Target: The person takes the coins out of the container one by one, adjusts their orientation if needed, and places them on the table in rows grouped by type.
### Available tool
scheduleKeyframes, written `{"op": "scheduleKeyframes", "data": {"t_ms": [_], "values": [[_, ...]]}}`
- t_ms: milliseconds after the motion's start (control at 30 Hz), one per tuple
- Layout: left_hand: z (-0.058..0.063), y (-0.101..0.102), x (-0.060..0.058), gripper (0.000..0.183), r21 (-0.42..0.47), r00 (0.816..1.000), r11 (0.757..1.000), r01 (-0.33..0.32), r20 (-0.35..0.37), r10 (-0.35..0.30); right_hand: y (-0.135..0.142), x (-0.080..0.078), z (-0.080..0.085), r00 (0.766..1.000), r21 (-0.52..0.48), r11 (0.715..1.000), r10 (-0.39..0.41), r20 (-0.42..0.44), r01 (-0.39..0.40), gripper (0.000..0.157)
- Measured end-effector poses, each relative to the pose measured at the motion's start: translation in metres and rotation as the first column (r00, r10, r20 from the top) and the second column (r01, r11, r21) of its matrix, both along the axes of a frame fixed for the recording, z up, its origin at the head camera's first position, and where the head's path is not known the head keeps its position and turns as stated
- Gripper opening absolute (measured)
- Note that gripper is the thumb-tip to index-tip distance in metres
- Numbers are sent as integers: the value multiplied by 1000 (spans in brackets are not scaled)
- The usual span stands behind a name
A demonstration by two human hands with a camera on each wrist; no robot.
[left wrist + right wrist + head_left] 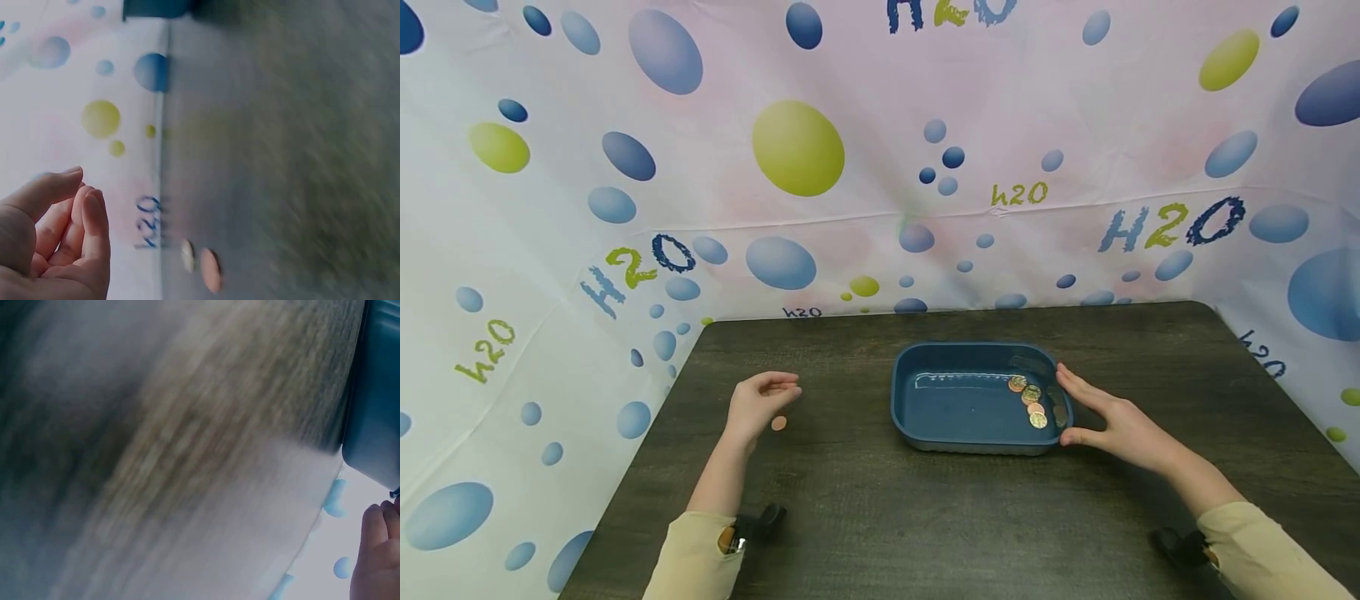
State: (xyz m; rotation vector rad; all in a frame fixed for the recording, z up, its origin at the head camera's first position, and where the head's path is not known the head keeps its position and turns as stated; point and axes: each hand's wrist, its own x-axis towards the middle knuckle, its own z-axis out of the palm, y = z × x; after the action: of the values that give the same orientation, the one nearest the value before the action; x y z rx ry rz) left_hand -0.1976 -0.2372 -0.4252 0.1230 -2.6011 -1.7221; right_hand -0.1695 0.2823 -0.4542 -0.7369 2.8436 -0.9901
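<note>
- The step in hand looks like collecting coins: several coins (1038, 421) lie in the tray (955, 442), at its end by the right hand (1123, 429).
- A copper coin (778, 423) sits on the bench (842, 517) just below the left hand (758, 407); the left wrist view shows a paler coin (188, 255) beside it.
- The left hand's fingertips draw close together; whether they grasp anything, I cannot tell.
- The right hand, unclenched, spreads thumb and fingers against the tray's rim.
- Next probably calls for a fingertip pinch, the tray kept steady.
</note>
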Motion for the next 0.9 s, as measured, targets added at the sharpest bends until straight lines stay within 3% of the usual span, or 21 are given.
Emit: {"op": "scheduleKeyframes", "data": {"t_ms": [400,900], "values": [[29,51,-13,27,69,990,991,118,-82,-112,0,0,0,1000,-5,1000,0,-2,0,91],[43,126,-29,22,110,955,954,278,-138,-262,0,1,1,1000,-14,1000,1,1,0,90]]}}
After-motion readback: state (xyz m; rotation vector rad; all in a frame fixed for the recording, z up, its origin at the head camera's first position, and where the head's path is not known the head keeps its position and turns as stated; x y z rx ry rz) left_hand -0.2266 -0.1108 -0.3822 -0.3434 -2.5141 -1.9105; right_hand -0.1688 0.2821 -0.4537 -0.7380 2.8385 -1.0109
